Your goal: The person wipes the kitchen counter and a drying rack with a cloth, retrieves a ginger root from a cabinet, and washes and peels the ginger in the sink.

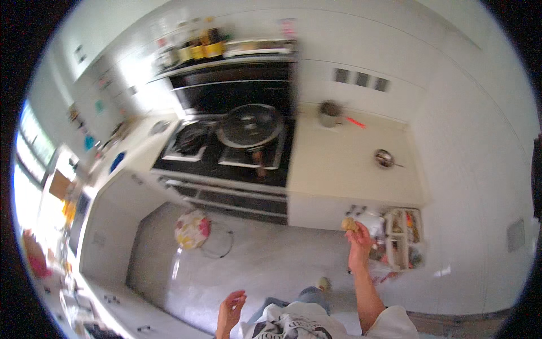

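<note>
My right hand [360, 248] is raised over the floor at the right, its fingertips closed on a small tan, knobbly piece that looks like ginger root [349, 224]. Just beyond that hand stands a pale divided storage rack [396, 250] with packets and small items in its compartments. Low in the picture, my left hand [232, 306] hangs in the air left of my body, fingers loosely bent and nothing in them. The picture is blurred, so fine detail is lost.
A lidded pan [250, 126] sits on the black gas stove [190, 168]. On the right counter [334, 169] are a grey pot [329, 114], a red-handled item [355, 123] and a small metal bowl [384, 159]. A flowered, round-topped object [192, 229] stands on the floor.
</note>
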Tool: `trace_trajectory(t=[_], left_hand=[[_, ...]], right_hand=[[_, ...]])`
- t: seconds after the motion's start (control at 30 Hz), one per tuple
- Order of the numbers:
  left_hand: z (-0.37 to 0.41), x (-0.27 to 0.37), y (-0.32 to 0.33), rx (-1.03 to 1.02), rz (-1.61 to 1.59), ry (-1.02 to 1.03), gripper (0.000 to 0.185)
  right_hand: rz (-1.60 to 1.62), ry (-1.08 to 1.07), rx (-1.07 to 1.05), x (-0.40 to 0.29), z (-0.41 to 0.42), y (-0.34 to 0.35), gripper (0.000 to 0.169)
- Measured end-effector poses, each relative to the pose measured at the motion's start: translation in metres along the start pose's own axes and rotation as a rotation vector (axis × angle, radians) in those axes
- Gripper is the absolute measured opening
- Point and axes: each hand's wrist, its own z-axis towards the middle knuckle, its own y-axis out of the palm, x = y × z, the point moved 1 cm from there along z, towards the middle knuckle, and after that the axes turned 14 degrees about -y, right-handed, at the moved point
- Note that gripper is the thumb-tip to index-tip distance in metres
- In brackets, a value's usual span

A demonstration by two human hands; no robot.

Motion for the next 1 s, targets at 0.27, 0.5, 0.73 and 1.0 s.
trace_trajectory(t=[0.27, 0.5, 0.73, 1.0], left_hand=[[-0.056, 0.064, -0.157, 0.234, -0.185, 0.323, 0.036], [-0.051, 0.045, -0.285, 0.675, -0.256, 0.472, 0.045], [-0.017, -0.027, -0.442, 0.706, -0.748, 0.339, 0.033], [-0.006, -0.064, -0.613, 0.798, -1.255, 0.267, 0.034]], right_hand=[[0.581, 0.544, -0.728, -0.004, -0.197, 0.276, 0.039], [0.383, 0.861, -1.125, 0.024, -0.314, 0.425, 0.031], [0.334, 0.766, -1.563, 0.053, -0.407, 0.608, 0.042], [0.372, 0.818, -1.783, 0.084, -0.51, 0.802, 0.037]])
